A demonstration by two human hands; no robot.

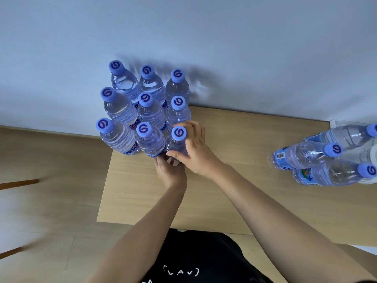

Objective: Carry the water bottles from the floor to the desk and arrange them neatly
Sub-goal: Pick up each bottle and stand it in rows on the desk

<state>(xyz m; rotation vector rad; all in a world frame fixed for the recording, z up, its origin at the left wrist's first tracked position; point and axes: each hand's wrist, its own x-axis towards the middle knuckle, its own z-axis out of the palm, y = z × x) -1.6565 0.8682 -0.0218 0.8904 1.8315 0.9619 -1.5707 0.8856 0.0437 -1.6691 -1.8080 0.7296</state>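
Several clear water bottles with blue caps stand upright in a tight three-by-three block [142,111] at the far left corner of the light wooden desk [142,201]. The front right bottle [177,139] of the block is held by both hands. My right hand [193,148] wraps its upper body, thumb in front and fingers behind, just below the cap. My left hand [170,170] grips the same bottle lower down, at its base. A second group of bottles [318,158] stands at the desk's right edge.
A pale wall runs right behind the desk and the bottle block. Wooden floor lies to the left, with two brown furniture legs [18,183] reaching in from the left edge. Bare desk surface spreads between the two bottle groups.
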